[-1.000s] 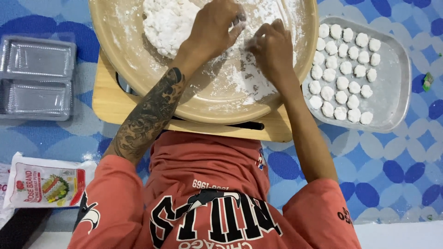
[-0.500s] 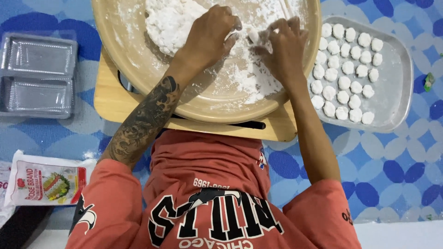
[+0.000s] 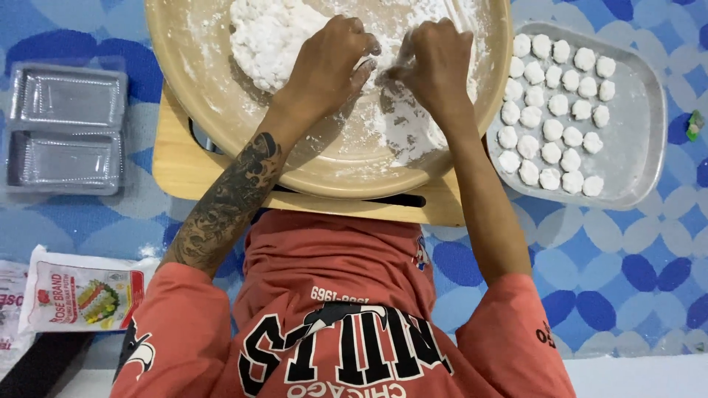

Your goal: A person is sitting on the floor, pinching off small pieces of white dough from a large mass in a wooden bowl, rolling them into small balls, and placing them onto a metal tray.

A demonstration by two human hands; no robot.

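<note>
A wide beige bowl (image 3: 214, 118) dusted with flour holds a lump of white dough (image 3: 269, 37) at its far left. My left hand (image 3: 328, 63), on a tattooed forearm, lies curled beside the lump. My right hand (image 3: 435, 66) is just to its right. The fingertips of both hands meet over the floured bottom and pinch a small piece of dough (image 3: 383, 72), mostly hidden by the fingers. The bowl stands on a light wooden board (image 3: 181, 169).
A metal tray (image 3: 638, 147) to the right of the bowl carries several small white dough balls (image 3: 553, 129) in rows. Clear plastic containers (image 3: 66, 129) lie at the left, a flour bag (image 3: 81, 298) at the lower left, all on a blue patterned mat (image 3: 627, 273).
My hands have drawn together: the right hand moved left and closed against the left hand's fingertips. The small dough piece seen between them half a second ago is now covered.
</note>
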